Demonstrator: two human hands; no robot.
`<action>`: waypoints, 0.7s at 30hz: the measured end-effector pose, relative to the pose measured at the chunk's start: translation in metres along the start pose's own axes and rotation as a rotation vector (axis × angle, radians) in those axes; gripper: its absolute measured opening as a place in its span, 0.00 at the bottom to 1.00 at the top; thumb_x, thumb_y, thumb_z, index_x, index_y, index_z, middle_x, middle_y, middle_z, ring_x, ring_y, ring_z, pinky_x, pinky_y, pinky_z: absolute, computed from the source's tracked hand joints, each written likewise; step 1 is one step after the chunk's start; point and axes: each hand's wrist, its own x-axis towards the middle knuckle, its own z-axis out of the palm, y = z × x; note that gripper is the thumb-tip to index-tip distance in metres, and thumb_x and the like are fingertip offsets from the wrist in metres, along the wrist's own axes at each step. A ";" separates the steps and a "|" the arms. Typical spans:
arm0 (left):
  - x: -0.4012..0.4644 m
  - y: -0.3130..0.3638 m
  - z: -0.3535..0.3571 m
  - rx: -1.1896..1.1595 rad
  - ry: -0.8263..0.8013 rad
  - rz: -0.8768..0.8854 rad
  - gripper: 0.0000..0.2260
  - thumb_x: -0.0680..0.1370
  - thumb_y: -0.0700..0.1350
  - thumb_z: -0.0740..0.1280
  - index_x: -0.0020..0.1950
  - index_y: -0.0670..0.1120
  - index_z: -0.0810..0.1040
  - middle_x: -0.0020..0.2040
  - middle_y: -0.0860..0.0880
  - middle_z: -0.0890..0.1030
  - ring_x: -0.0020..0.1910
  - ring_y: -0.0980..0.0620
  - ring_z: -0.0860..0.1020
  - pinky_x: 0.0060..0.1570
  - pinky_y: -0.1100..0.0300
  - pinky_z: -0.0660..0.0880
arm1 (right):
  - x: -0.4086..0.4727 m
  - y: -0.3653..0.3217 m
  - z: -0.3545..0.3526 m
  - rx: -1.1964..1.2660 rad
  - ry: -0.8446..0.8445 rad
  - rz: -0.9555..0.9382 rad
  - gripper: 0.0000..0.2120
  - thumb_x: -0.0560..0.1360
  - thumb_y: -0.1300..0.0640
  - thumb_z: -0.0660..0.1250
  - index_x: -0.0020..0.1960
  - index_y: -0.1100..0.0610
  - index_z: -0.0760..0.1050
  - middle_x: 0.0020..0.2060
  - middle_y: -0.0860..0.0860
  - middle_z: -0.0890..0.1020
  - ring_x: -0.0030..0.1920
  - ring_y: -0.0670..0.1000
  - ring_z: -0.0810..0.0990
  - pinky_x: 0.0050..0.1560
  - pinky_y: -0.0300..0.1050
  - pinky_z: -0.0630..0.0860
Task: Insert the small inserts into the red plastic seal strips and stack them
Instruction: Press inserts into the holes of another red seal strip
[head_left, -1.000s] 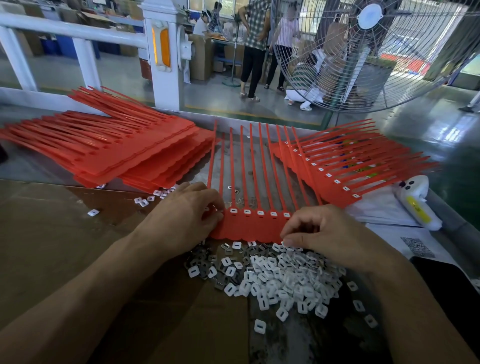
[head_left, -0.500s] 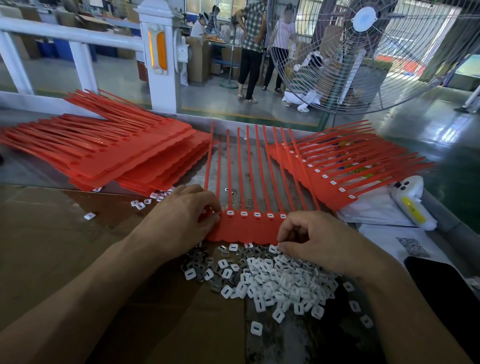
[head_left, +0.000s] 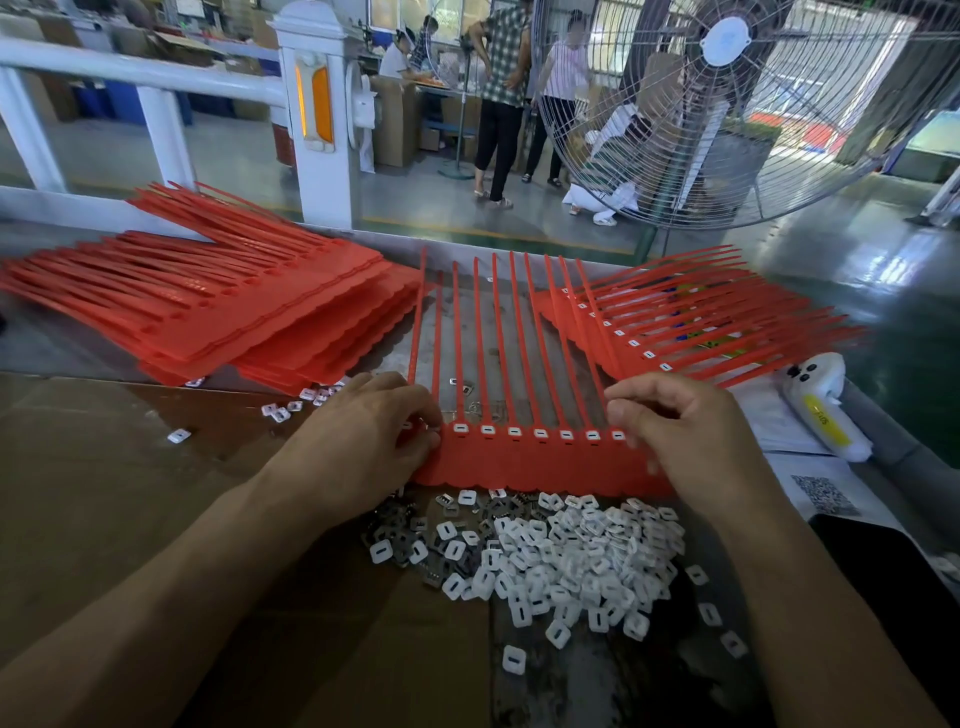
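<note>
A red seal strip sheet (head_left: 540, 460) lies flat in front of me, its long tails pointing away, with a row of white inserts seated along its heads. My left hand (head_left: 363, 441) rests on its left end, fingertips curled at the leftmost heads. My right hand (head_left: 691, 426) sits on its right end, fingers curled down onto the rightmost head. A heap of white inserts (head_left: 566, 561) mixed with small metal clips (head_left: 400, 530) lies just below the sheet.
A big stack of red strips (head_left: 218, 317) lies at the left, another fanned stack with inserts (head_left: 691, 322) at the right. A white handheld device (head_left: 821, 405) and papers sit far right. Loose inserts (head_left: 291, 410) are scattered left. A large fan (head_left: 727, 104) stands behind.
My right hand has come up from the heap of inserts to the right end of the sheet. The left hand has stayed at the left end.
</note>
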 end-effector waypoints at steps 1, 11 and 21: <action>0.000 0.000 0.000 0.000 -0.001 0.000 0.09 0.80 0.55 0.67 0.59 0.58 0.80 0.56 0.58 0.76 0.58 0.56 0.71 0.61 0.56 0.71 | 0.001 0.002 -0.003 0.012 0.031 0.025 0.09 0.77 0.59 0.74 0.47 0.44 0.85 0.35 0.44 0.84 0.31 0.40 0.79 0.29 0.34 0.74; -0.001 0.000 0.000 0.008 -0.005 0.003 0.09 0.80 0.55 0.66 0.59 0.58 0.79 0.57 0.59 0.76 0.59 0.57 0.70 0.60 0.59 0.69 | 0.007 0.017 -0.009 -0.022 0.213 0.235 0.05 0.80 0.60 0.69 0.47 0.54 0.82 0.34 0.49 0.87 0.28 0.46 0.82 0.24 0.38 0.73; -0.002 0.000 -0.001 0.000 -0.008 -0.001 0.09 0.80 0.55 0.66 0.60 0.58 0.79 0.56 0.59 0.76 0.59 0.57 0.71 0.62 0.56 0.71 | 0.006 0.022 -0.011 -0.118 0.192 0.334 0.08 0.77 0.53 0.73 0.39 0.53 0.83 0.29 0.47 0.85 0.38 0.51 0.84 0.45 0.52 0.81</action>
